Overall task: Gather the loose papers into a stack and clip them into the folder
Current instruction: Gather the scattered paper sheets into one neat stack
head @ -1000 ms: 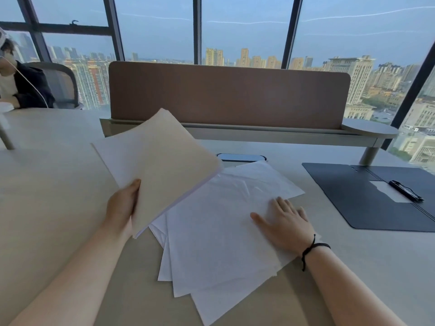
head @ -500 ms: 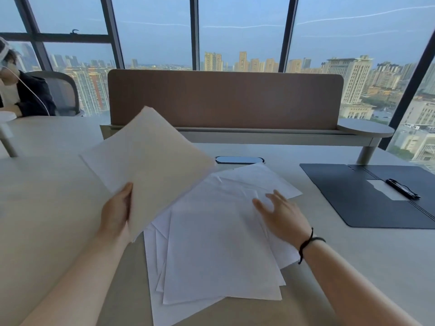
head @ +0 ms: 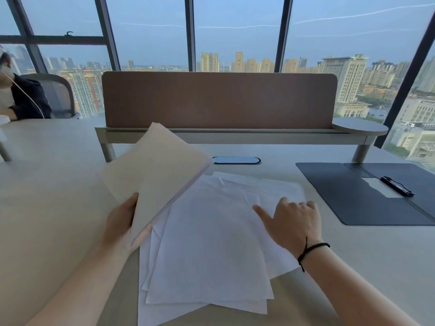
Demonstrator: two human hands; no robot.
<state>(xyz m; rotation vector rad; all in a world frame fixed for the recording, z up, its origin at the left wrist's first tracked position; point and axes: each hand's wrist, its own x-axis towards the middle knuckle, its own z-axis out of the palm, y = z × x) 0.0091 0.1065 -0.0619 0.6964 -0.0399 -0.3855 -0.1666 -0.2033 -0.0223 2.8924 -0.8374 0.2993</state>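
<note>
My left hand [head: 121, 222] grips a lifted sheaf of white papers [head: 160, 177], tilted up over the desk's left-centre. Several loose white sheets [head: 207, 245] lie fanned and overlapping on the desk below it. My right hand [head: 292, 222] hovers over or rests on the right side of those sheets, fingers apart and curled down, thumb out to the left. The dark folder [head: 348, 198] lies open and flat at the right, with a black clip [head: 396, 186] along its spine beside a small white label.
A brown divider panel [head: 219, 100] on a grey rail crosses the back of the desk. A dark oval cable port [head: 236, 160] sits behind the sheets. A seated person [head: 21, 97] is at the far left. Windows lie beyond.
The loose sheets have been drawn closer together and nearer to me. My right hand has lifted its palm, fingers now curled. The held sheaf has shifted a little to the right.
</note>
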